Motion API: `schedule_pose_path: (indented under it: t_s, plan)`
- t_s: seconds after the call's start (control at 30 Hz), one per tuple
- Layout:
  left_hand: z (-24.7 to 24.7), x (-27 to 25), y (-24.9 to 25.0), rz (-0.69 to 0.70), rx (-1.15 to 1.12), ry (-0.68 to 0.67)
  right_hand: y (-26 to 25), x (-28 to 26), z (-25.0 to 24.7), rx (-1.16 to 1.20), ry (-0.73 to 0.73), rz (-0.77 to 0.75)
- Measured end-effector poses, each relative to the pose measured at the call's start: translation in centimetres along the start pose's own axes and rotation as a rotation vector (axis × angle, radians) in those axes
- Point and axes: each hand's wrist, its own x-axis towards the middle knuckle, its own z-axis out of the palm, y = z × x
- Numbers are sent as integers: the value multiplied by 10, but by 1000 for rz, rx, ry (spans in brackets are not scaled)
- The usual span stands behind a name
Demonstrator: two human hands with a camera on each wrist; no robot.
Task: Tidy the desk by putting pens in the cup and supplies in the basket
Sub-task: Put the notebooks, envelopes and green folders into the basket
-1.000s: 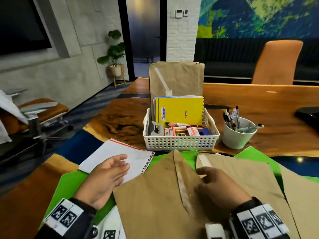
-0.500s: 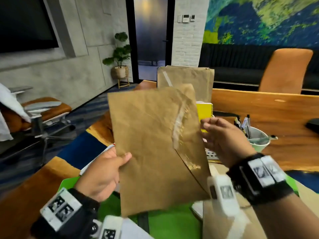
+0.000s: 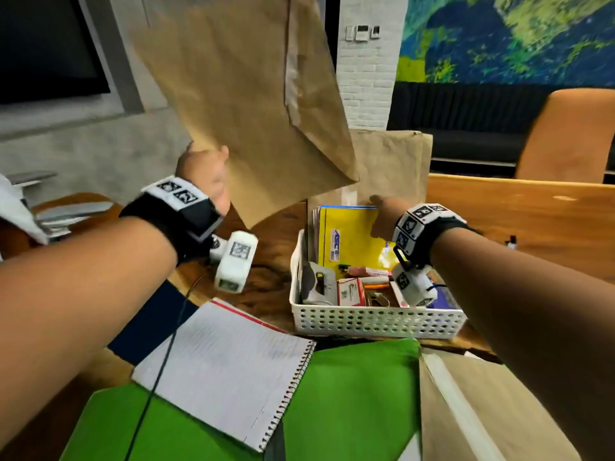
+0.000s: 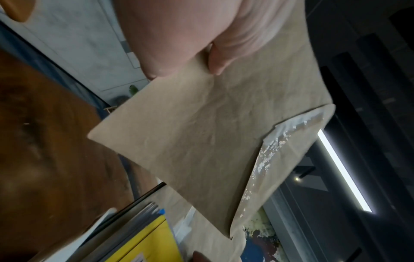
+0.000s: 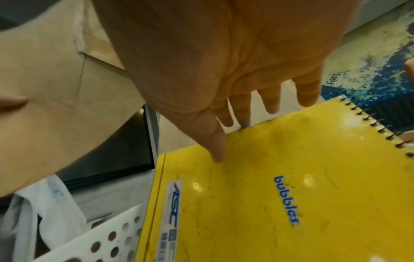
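My left hand [image 3: 206, 178] pinches the lower edge of a brown envelope [image 3: 239, 94] and holds it up, left of and above the white basket [image 3: 376, 322]. In the left wrist view, thumb and fingers of the left hand [image 4: 190, 44] clamp the envelope [image 4: 212, 141]. My right hand [image 3: 382, 217] is at the top edge of the yellow notebook [image 3: 352, 241] standing in the basket. Its thumb lies on the yellow notebook's cover [image 5: 268, 195] and the fingers [image 5: 272, 106] reach behind the edge. The cup is hidden behind my right arm.
A second brown envelope [image 3: 392, 168] stands at the basket's back. A stapler [image 3: 317, 284] and small boxes lie inside. An open spiral notebook [image 3: 226, 371], a green folder [image 3: 349, 394] and another brown envelope [image 3: 466, 410] lie on the desk in front.
Both hands raised the brown envelope off the desk. The right hand has since let go and moved to the yellow notebook, while the left carried the envelope higher.
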Motion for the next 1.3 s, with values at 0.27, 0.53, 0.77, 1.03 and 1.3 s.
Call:
schedule_pose_path:
  t_s: [0.27, 0.53, 0.77, 1.03, 1.3]
  plan:
    - [79, 35, -12, 121, -77, 56, 8, 10, 11, -196, 9, 94]
    - [121, 44, -87, -15, 112, -284, 13, 18, 29, -190, -61, 9]
    - [131, 16, -109, -166, 279, -523, 18, 29, 39, -221, -43, -22]
    - [122, 8, -90, -352, 384, -537, 20, 16, 25, -283, -23, 1]
    - [25, -50, -57, -88, 400, -419, 2, -98, -17, 462, 370, -32]
